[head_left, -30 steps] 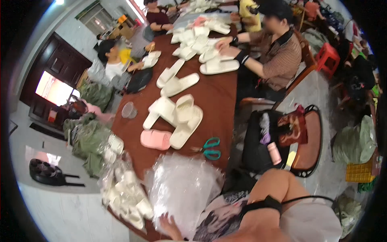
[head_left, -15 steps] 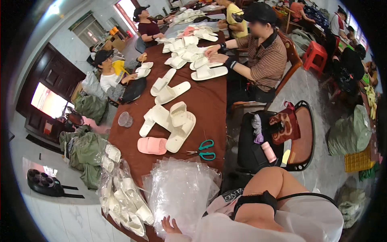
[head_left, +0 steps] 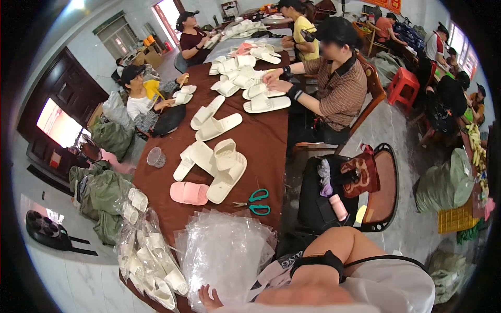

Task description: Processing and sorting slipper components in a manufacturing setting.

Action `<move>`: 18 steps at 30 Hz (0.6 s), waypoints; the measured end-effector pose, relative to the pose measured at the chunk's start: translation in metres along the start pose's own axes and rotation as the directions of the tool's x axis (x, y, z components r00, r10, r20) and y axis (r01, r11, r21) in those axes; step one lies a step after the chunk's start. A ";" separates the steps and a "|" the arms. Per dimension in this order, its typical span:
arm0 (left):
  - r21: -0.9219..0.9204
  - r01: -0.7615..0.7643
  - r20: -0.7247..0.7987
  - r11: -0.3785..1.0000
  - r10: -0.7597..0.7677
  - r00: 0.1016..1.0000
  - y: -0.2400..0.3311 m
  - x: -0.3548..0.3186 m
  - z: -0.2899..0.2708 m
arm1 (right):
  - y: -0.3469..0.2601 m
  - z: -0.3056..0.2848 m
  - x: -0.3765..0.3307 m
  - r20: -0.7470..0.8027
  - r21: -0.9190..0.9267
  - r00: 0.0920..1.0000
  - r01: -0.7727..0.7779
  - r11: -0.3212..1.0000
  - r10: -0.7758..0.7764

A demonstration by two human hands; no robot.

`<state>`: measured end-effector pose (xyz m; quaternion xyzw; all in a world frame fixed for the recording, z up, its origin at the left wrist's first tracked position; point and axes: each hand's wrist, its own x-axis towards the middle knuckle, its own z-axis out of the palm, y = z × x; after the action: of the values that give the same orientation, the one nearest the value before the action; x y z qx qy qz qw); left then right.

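My left hand shows at the lower edge with its fingers apart, at the near edge of a pile of clear plastic bags. It appears to hold nothing. My right hand is out of the picture. Beyond the bags lie a pink slipper and teal-handled scissors, blades pointing left. Several cream slippers are spread farther up the brown-covered table, some leaning on one another. Left of the bags, more cream slippers lie packed in clear plastic.
A clear plastic cup stands near the table's left edge. On the right, a chair carries a red patterned bag and a pink bottle. Co-workers sit along both sides, one in a striped shirt handling slippers. Green sacks line the left.
The view has shifted slightly, so the table's things appear a little left and lower. My left hand stays beside the plastic bags, fingers still apart. The far co-worker in dark red has raised their hands.
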<state>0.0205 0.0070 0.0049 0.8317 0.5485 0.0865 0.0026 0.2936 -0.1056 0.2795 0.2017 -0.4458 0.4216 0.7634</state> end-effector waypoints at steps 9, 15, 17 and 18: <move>-0.196 -0.022 0.009 0.980 0.024 1.000 -0.001 -0.001 0.034 | -0.046 -0.025 0.059 0.073 0.181 0.988 -0.147 0.972 0.136; -0.317 -0.074 0.115 0.946 0.116 0.987 0.032 -0.008 0.047 | -0.029 -0.034 0.081 0.104 0.279 0.980 -0.195 0.940 0.172; -0.335 -0.070 0.133 0.940 0.120 0.984 0.033 -0.011 0.044 | 0.002 -0.032 0.083 0.136 0.340 0.975 -0.211 0.916 0.174; -0.341 -0.067 0.132 0.938 0.118 0.984 0.029 -0.005 0.043 | 0.052 -0.020 0.070 0.163 0.373 0.971 -0.223 0.901 0.173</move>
<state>0.0511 -0.0049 -0.0358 0.8481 0.4841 0.1154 0.1815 0.2783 -0.0301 0.3252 0.3289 -0.4189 0.5634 0.6316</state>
